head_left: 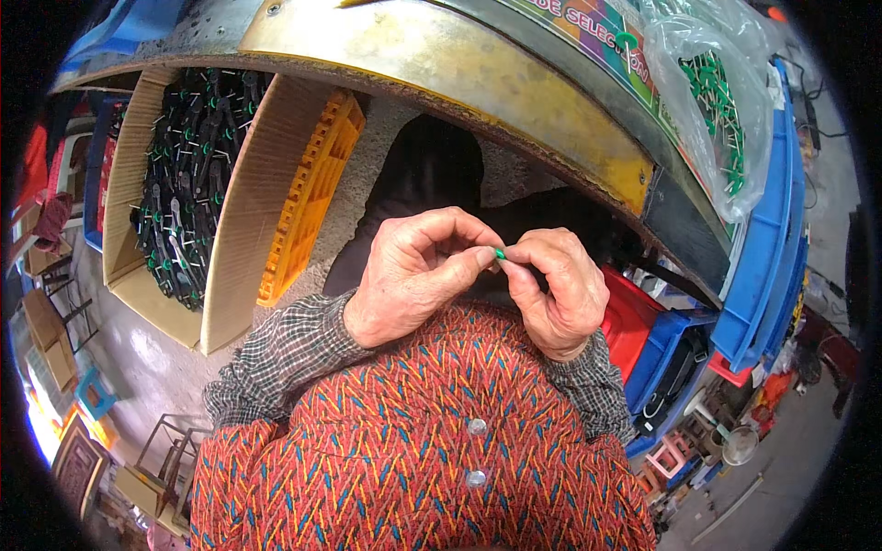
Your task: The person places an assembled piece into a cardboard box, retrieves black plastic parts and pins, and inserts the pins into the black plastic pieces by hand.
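A small green piece (499, 253) sits between the fingertips of both hands, in front of my chest. My left hand (418, 266) pinches it from one side with thumb and forefinger. From the other side my right hand (558, 286) closes thumb and forefinger on it. Most of the piece is covered by the fingertips, so its full shape cannot be made out. Beyond my right hand, a green-headed metal pin (627, 46) lies at the table's far right. Close to it is a clear plastic bag (749, 138) with many similar green pieces (715, 106) inside.
The worn metal table edge (542, 87) curves across in front of me. An open cardboard box (241, 202) at left holds black parts (188, 174) with green bits and metal pins. An orange plastic crate (308, 202) stands beside it. Blue trays (758, 266) flank the table at right.
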A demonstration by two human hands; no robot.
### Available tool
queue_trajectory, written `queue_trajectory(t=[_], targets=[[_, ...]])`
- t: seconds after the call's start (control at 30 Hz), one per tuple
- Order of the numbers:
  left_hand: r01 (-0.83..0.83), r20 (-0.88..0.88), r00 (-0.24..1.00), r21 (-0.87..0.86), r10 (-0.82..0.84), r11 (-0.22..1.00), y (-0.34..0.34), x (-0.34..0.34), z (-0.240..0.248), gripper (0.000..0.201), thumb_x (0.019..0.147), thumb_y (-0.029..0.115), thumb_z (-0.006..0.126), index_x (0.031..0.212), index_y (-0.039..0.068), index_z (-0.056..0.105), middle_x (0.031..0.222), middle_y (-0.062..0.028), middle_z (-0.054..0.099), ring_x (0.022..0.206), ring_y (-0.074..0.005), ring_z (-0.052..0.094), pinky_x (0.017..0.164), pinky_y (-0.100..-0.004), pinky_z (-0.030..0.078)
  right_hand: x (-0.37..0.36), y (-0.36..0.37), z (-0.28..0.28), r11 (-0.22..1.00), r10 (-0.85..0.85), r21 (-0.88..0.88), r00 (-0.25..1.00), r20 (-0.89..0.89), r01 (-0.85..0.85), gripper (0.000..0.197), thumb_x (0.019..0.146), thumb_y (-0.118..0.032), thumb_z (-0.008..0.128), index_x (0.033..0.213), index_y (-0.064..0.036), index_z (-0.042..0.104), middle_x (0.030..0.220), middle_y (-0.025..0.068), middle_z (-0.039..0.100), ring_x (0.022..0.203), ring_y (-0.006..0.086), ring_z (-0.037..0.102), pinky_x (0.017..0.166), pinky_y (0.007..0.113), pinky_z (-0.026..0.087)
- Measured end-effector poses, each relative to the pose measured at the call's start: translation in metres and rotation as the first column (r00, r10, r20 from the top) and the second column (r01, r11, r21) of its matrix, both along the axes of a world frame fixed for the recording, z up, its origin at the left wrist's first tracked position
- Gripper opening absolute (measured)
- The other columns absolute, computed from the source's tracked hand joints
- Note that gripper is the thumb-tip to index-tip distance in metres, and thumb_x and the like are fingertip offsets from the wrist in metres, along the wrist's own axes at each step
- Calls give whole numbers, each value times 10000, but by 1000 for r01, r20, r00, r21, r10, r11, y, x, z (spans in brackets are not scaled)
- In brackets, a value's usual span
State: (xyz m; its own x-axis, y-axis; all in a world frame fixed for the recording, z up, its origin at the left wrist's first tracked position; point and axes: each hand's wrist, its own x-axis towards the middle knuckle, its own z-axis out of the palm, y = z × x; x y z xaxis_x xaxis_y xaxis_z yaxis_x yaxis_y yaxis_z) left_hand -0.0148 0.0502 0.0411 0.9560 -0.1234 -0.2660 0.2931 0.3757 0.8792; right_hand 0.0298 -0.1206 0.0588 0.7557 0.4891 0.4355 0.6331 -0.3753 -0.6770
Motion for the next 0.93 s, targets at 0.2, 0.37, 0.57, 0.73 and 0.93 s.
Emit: queue_trajectory(t=[0.2, 0.37, 0.57, 0.73, 0.93], targets=[[25, -14, 1000, -13, -25, 1000, 1, 2, 1, 103, 904, 84, 617, 955, -5, 629, 662, 14, 576, 497, -30, 477, 428, -190, 369, 1, -1, 1, 999, 5, 35, 998, -61, -3, 214, 677, 33, 729, 865, -9, 636, 780, 116, 613, 674, 256, 627, 582, 325, 509], [90, -83, 992, -95, -98, 991, 4, 3, -1, 133, 919, 110, 600, 966, -13, 620, 671, 4, 574, 498, -37, 479, 431, -194, 383, 2, -1, 2, 999, 28, 48, 994, -104, -23, 201, 687, 33, 724, 865, -7, 637, 788, 117, 623, 692, 257, 637, 600, 325, 514], [95, -120, 985, -201, -121, 975, 4, 6, -1, 143, 925, 101, 581, 985, -24, 613, 767, -22, 627, 506, -28, 492, 443, -180, 396, 4, -1, 4, 998, 45, 57, 987, -153, -37, 192, 695, 36, 715, 868, 1, 640, 797, 122, 634, 707, 261, 644, 618, 328, 518], [95, -101, 988, -166, -113, 981, 4, 5, -2, 154, 928, 113, 586, 983, -27, 619, 756, -15, 620, 503, -25, 491, 437, -179, 386, 4, -2, 3, 997, 54, 68, 983, -173, -42, 184, 702, 38, 711, 868, 6, 638, 792, 121, 635, 707, 257, 644, 616, 327, 517], [104, -87, 990, -106, -113, 989, 4, 7, 1, 161, 927, 139, 598, 980, -10, 627, 686, 2, 564, 516, -46, 479, 438, -202, 393, 3, -2, 3, 1000, 18, 28, 987, -162, -13, 194, 710, 29, 716, 883, 6, 630, 791, 120, 634, 699, 252, 642, 603, 326, 513]])
